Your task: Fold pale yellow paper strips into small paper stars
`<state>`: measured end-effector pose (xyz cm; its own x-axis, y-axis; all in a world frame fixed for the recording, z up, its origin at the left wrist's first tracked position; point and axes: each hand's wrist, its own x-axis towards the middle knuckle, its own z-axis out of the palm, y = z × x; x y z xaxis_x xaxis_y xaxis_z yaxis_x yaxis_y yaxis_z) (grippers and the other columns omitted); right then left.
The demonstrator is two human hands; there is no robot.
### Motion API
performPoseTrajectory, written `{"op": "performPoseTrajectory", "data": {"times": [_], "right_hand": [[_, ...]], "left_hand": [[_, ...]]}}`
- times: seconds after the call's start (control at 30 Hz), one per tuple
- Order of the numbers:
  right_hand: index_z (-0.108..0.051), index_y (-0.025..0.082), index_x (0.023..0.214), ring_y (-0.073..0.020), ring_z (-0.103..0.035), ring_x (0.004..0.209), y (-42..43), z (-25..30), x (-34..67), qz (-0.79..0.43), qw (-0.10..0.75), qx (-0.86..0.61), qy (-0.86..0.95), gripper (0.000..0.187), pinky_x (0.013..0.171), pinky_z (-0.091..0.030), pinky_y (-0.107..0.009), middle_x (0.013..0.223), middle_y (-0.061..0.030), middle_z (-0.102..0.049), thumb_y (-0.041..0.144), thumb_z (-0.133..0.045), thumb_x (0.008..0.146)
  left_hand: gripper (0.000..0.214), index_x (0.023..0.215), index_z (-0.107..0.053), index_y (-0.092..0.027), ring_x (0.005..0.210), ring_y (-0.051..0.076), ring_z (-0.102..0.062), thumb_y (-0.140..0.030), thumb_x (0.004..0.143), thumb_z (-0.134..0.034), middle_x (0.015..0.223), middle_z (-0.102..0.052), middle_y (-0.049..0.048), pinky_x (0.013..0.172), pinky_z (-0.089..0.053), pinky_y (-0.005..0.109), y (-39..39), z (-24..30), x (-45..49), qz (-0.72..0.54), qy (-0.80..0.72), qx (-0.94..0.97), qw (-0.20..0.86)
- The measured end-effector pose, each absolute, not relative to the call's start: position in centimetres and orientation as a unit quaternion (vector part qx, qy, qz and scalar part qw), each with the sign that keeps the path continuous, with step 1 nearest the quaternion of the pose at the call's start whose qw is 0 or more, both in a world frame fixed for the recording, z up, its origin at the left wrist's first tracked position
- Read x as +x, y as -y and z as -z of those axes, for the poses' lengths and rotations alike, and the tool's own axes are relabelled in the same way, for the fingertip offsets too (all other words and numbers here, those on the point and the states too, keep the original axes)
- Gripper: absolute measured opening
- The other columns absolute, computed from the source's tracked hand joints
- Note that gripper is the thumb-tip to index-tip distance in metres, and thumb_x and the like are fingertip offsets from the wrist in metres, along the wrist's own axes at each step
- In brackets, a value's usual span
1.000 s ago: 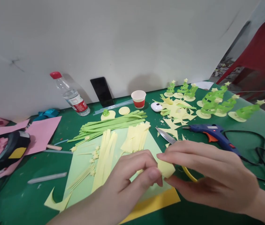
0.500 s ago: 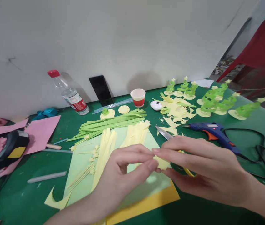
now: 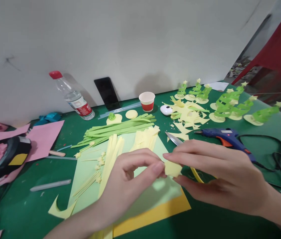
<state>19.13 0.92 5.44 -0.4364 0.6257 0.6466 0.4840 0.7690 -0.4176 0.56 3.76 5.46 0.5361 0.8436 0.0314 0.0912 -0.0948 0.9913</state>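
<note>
A small pale yellow paper piece [image 3: 173,169] is pinched between both hands above the light green sheet [image 3: 152,196]. My left hand [image 3: 132,179] grips its left edge with thumb and fingers. My right hand [image 3: 220,179] holds its right side, fingers on top and thumb below. Partly under the right hand lie scissors [image 3: 174,138], blades showing, with a yellow handle [image 3: 196,175]. Pale yellow paper strips [image 3: 110,159] and green strips [image 3: 120,127] lie behind the left hand. Thin rolled sticks and tiny paper stars [image 3: 100,162] rest on the sheet's left.
A blue glue gun [image 3: 227,136] with a black cable lies right. Green spiral paper trees [image 3: 222,106] stand behind it, near paper scraps [image 3: 190,114]. At the wall are a bottle [image 3: 78,103], a phone [image 3: 107,93] and a paper cup [image 3: 147,101]. Pink paper [image 3: 45,139] lies left.
The paper piece has turned slightly and shows more of its face between my fingers. My right fingertips have moved a little apart from the left ones.
</note>
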Motion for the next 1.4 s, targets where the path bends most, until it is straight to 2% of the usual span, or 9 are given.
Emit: {"op": "performPoseTrajectory", "data": {"times": [0.17,0.3,0.53,0.73,0.87,1.0,1.17,1.27,1.4], "right_hand": [[-0.058,0.017,0.101,-0.0109,-0.065,0.071,-0.9,-5.1,18.8,-0.069,0.415,-0.336,0.843,0.019,0.059,-0.053,-0.016,0.08,-0.0039,-0.069,0.008,-0.048,0.088],[-0.058,0.016,0.1,-0.0124,-0.066,0.069,-0.6,-4.5,18.5,-0.047,0.421,-0.37,0.827,0.013,0.056,-0.053,-0.018,0.079,-0.0053,-0.07,0.014,-0.05,0.09],[-0.057,0.017,0.089,-0.0128,-0.065,0.065,-0.5,-4.1,18.1,-0.022,0.431,-0.394,0.811,0.007,0.055,-0.052,-0.02,0.073,-0.0037,-0.068,0.016,-0.05,0.091],[-0.055,0.016,0.084,-0.0117,-0.06,0.063,-0.8,-4.0,18.2,-0.073,0.449,-0.39,0.801,0.006,0.056,-0.049,-0.02,0.071,-0.0028,-0.063,0.01,-0.056,0.084],[-0.054,0.017,0.081,-0.0092,-0.055,0.06,-1.3,-4.2,18.4,-0.161,0.44,-0.409,0.783,0.006,0.054,-0.048,-0.017,0.072,-0.001,-0.062,0.013,-0.059,0.08],[-0.052,0.018,0.068,-0.0088,-0.052,0.056,-1.9,-4.5,18.7,-0.261,0.375,-0.467,0.757,0.017,0.046,-0.043,-0.015,0.064,-0.0001,-0.058,0.013,-0.045,0.083],[-0.047,0.018,0.061,-0.0087,-0.043,0.053,-2.2,-4.4,19.1,-0.355,0.27,-0.438,0.781,0.02,0.047,-0.036,-0.018,0.058,0.0011,-0.052,0.014,-0.04,0.08],[-0.043,0.018,0.06,-0.0087,-0.041,0.052,-2.0,-4.2,19.0,-0.371,0.284,-0.433,0.771,0.019,0.049,-0.034,-0.02,0.057,0.0019,-0.048,0.014,-0.04,0.078],[-0.042,0.019,0.062,-0.0092,-0.04,0.052,-1.6,-4.0,18.5,-0.388,0.336,-0.437,0.739,0.016,0.047,-0.033,-0.02,0.058,0.0022,-0.045,0.016,-0.041,0.077]], "left_hand": [[0.018,0.062,-0.065,-0.019,0.063,0.012,-0.059,-0.016,0.08,-0.06,0.065,-0.066,-0.0017,0.061,-0.048,0.021,-3.7,-5.6,1.0,-0.326,-0.38,0.664,0.556],[0.009,0.071,-0.066,-0.019,0.06,0.011,-0.062,-0.018,0.079,-0.06,0.069,-0.068,-0.0018,0.06,-0.05,0.021,-3.9,-5.4,1.3,-0.311,-0.404,0.636,0.579],[0.011,0.073,-0.073,-0.019,0.065,0.011,-0.06,-0.024,0.078,-0.064,0.072,-0.073,0.0002,0.06,-0.048,0.017,-3.9,-4.4,1.3,-0.317,-0.409,0.576,0.633],[0.005,0.072,-0.072,-0.021,0.06,0.008,-0.062,-0.017,0.073,-0.069,0.067,-0.073,-0.0029,0.058,-0.047,0.014,-4.0,-4.2,1.4,-0.319,-0.389,0.515,0.694],[0.005,0.074,-0.067,-0.02,0.06,0.008,-0.065,-0.015,0.074,-0.066,0.063,-0.071,-0.004,0.058,-0.049,0.015,-4.2,-4.7,1.5,-0.317,-0.397,0.532,0.678],[0.014,0.083,-0.055,-0.023,0.064,0.01,-0.067,-0.015,0.075,-0.063,0.064,-0.071,-0.0062,0.058,-0.049,0.016,-4.0,-5.0,1.4,-0.302,-0.427,0.574,0.63],[0.015,0.089,-0.048,-0.025,0.069,0.012,-0.065,-0.017,0.079,-0.057,0.068,-0.069,-0.0064,0.057,-0.046,0.017,-3.9,-5.4,1.1,-0.213,-0.415,0.656,0.594],[0.015,0.095,-0.048,-0.027,0.075,0.012,-0.066,-0.018,0.084,-0.051,0.073,-0.068,-0.0057,0.062,-0.046,0.019,-3.8,-5.5,1.0,-0.207,-0.393,0.681,0.583],[0.021,0.096,-0.05,-0.027,0.075,0.014,-0.064,-0.023,0.079,-0.062,0.071,-0.066,-0.0066,0.07,-0.047,0.024,-3.6,-5.5,1.2,-0.239,-0.419,0.678,0.555]]}}
